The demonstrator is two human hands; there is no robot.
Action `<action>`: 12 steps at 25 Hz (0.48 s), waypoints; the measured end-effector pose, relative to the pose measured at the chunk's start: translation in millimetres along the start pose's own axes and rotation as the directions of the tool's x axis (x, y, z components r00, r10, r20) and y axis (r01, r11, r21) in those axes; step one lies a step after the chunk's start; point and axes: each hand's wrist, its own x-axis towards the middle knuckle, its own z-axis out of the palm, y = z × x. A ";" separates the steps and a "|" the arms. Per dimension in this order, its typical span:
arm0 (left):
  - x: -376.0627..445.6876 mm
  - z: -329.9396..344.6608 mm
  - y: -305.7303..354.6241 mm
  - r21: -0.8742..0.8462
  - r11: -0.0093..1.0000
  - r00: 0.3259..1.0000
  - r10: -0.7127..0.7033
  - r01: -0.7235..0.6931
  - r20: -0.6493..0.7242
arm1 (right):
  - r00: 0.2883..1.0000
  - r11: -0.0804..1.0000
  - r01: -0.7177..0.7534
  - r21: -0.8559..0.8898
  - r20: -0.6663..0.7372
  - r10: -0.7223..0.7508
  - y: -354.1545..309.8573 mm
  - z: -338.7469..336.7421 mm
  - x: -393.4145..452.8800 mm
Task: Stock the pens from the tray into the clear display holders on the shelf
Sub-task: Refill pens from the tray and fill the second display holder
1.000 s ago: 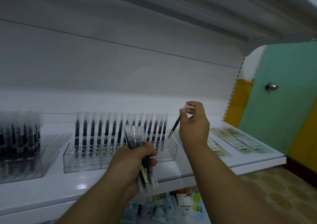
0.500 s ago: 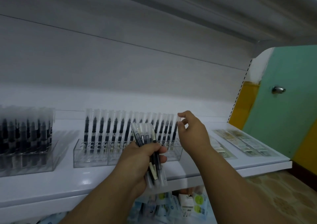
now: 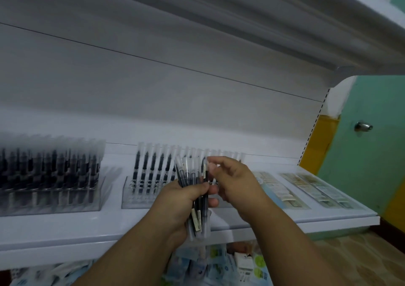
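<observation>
My left hand point(image 3: 182, 200) grips a bundle of pens point(image 3: 196, 189) with clear caps and black barrels, held upright in front of the shelf. My right hand point(image 3: 235, 182) has its fingertips pinched on the cap of the rightmost pen in that bundle. Behind the hands a clear display holder point(image 3: 140, 189) stands on the white shelf point(image 3: 285, 216) with a row of upright pens in it; its right part is hidden by the hands. A second clear holder point(image 3: 52, 176), packed with pens, stands to the left.
Flat packaged items point(image 3: 315, 187) lie on the shelf's right end. More packaged goods point(image 3: 241, 263) sit on the level below. An upper shelf overhangs. A green door with a knob point(image 3: 362, 126) is at the right.
My right hand set its single pen into the holder's right end, then came back to the bundle and now pinches another pen's cap. The view shifted so the shelf appears further right.
</observation>
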 end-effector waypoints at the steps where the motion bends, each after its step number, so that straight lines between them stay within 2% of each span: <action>1: -1.5 -4.9 1.7 0.003 1.000 1.000 0.001 -0.001 0.002 | 0.996 0.993 -0.055 0.101 0.073 0.048 -5.5 9.7 -1.7; 2: -2.6 -10.7 3.5 0.003 1.000 1.000 0.002 -0.002 -0.005 | 0.993 0.988 -0.074 0.135 0.103 0.060 -9.3 17.4 -0.8; 4: -4.5 -28.5 7.6 0.001 1.000 0.999 0.010 -0.010 -0.046 | 0.996 0.988 -0.055 0.144 0.080 0.044 -13.9 32.7 4.3; 8: -12.5 -68.3 15.6 -0.009 1.000 0.992 0.008 -0.009 -0.127 | 0.993 0.983 0.042 0.181 -0.114 -0.022 -17.1 64.1 18.6; 9: -16.0 -75.7 18.4 -0.012 1.000 0.990 0.011 -0.012 -0.138 | 0.986 0.988 0.085 0.128 -0.151 -0.066 -16.6 73.9 19.9; 10: -18.8 -81.8 22.2 -0.017 1.000 0.988 0.021 -0.024 -0.154 | 0.975 0.990 0.143 -0.012 -0.170 -0.143 -15.0 82.6 19.7; 11: -21.0 -87.5 27.1 -0.021 0.999 0.984 0.036 -0.041 -0.176 | 0.953 0.950 0.221 -0.220 -0.159 -0.258 -12.4 91.2 17.5; 12: -22.2 -92.1 32.4 -0.024 0.998 0.979 0.052 -0.058 -0.197 | 0.917 0.855 0.308 -0.418 -0.108 -0.383 -9.2 98.3 13.4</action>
